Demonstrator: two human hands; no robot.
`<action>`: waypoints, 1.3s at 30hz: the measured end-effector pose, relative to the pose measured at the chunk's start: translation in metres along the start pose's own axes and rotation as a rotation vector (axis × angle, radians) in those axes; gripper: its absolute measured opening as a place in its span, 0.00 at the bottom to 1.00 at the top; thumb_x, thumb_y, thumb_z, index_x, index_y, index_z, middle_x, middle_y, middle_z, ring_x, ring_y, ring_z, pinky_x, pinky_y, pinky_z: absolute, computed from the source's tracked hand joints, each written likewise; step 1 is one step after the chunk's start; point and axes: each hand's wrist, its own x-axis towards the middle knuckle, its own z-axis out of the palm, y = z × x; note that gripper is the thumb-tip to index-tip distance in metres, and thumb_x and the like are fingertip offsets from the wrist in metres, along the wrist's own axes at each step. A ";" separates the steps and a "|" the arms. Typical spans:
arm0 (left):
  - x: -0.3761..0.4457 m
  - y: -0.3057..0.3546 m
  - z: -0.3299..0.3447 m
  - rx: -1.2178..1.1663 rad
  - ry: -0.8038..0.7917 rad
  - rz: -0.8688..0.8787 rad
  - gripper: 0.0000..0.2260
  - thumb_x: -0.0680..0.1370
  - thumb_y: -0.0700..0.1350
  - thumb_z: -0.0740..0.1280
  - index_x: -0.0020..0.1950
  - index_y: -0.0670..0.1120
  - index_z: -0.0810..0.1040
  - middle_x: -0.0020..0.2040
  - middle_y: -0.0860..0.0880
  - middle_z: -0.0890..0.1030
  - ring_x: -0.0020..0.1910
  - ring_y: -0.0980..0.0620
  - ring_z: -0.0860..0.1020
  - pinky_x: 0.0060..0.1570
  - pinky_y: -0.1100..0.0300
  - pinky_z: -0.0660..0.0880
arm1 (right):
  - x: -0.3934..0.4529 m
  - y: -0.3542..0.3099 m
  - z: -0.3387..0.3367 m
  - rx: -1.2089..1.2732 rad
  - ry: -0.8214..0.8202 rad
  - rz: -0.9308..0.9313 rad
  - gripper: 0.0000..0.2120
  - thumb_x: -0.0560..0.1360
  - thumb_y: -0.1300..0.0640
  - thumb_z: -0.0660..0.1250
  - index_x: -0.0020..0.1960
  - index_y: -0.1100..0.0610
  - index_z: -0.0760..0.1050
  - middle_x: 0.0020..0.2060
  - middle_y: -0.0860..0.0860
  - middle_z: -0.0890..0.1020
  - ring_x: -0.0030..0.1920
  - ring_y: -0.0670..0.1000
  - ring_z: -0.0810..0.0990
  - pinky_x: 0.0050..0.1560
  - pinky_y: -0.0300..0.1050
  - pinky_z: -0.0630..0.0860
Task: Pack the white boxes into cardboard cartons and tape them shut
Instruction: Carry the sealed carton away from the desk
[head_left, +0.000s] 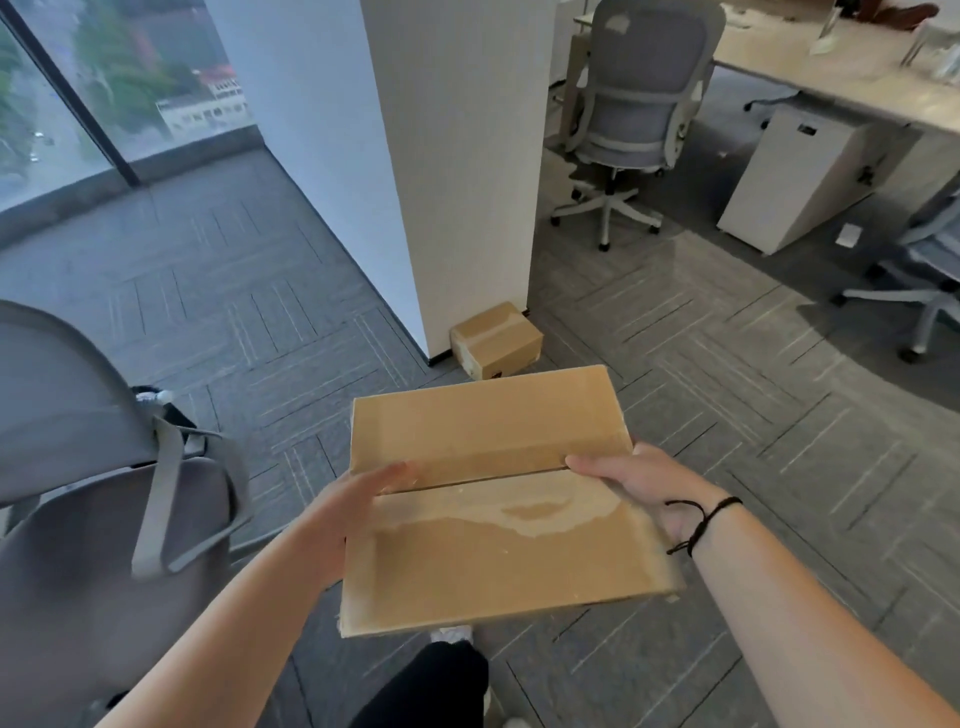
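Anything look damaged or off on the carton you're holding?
Yes: the carton has pale, torn patches along its centre seam, like old tape ripped off. The seam is untaped. A smaller taped carton sits against the pillar.

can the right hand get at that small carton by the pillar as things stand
Probably not: the right hand and left hand both grip the large carton, and the small carton sits on the floor beyond it, against the pillar.

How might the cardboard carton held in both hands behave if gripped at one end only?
The carton looks flat-sided and stiff, so it probably keeps its shape. Its flaps meet at an untaped seam and might spring open. The left hand and right hand hold opposite edges, suggesting one-handed carrying is awkward.
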 end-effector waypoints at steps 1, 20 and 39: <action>0.011 0.007 0.005 0.004 -0.015 -0.003 0.22 0.69 0.53 0.80 0.61 0.47 0.83 0.55 0.40 0.85 0.49 0.39 0.85 0.55 0.39 0.80 | 0.011 -0.006 -0.005 0.000 -0.008 0.000 0.25 0.67 0.55 0.81 0.61 0.59 0.79 0.49 0.57 0.87 0.50 0.58 0.87 0.52 0.56 0.82; 0.279 0.257 0.130 -0.078 -0.079 0.029 0.20 0.72 0.46 0.78 0.62 0.47 0.80 0.52 0.42 0.86 0.44 0.43 0.85 0.43 0.49 0.82 | 0.278 -0.239 -0.116 -0.007 0.139 0.050 0.21 0.67 0.58 0.81 0.54 0.60 0.76 0.44 0.59 0.87 0.49 0.62 0.86 0.56 0.68 0.80; 0.527 0.423 0.240 -0.308 0.228 -0.026 0.17 0.74 0.43 0.75 0.62 0.47 0.78 0.50 0.43 0.87 0.45 0.43 0.86 0.44 0.46 0.83 | 0.653 -0.441 -0.224 -0.140 -0.285 0.114 0.29 0.68 0.57 0.82 0.65 0.56 0.76 0.52 0.55 0.87 0.52 0.58 0.87 0.57 0.61 0.81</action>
